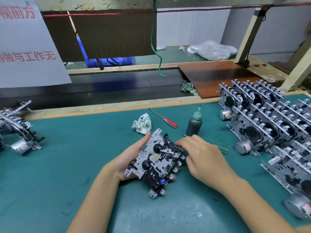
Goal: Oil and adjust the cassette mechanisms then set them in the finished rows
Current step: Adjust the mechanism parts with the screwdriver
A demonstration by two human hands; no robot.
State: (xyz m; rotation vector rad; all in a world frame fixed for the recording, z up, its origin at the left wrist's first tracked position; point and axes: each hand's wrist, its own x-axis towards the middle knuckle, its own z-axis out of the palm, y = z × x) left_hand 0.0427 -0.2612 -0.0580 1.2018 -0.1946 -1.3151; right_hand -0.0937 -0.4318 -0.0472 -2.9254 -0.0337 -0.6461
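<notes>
Centrally, one cassette mechanism (156, 162) is held just above the green desk (75, 157), tilted, plate face up. It is a perforated silver metal plate carrying two black round hubs, black levers, a pale gear between the hubs and a small blue part near its lower edge; white key tabs jut from its right side.

Left hand (129, 158): cradles the mechanism from beneath, thumb curled over the upper left edge, fingertips showing under the lower right edge.

Right hand (202, 155): fingers bent and bunched at the mechanism's upper right edge, touching it. A green tool handle (223, 150) shows just past the knuckles; whether this hand grips it cannot be told, as the hand covers the rest.

Finished rows (269, 121) stand on the right of the desk, mechanisms upright and packed side by side with silver motors at the near ends; the right frame edge cuts them off.

Beyond the hands: oil bottle (194, 124) with needle tip, upright; red-handled screwdriver (164, 118); crumpled rag (142, 123).

Further mechanisms (16, 128) lie at far left, partly cut off and blurred.
</notes>
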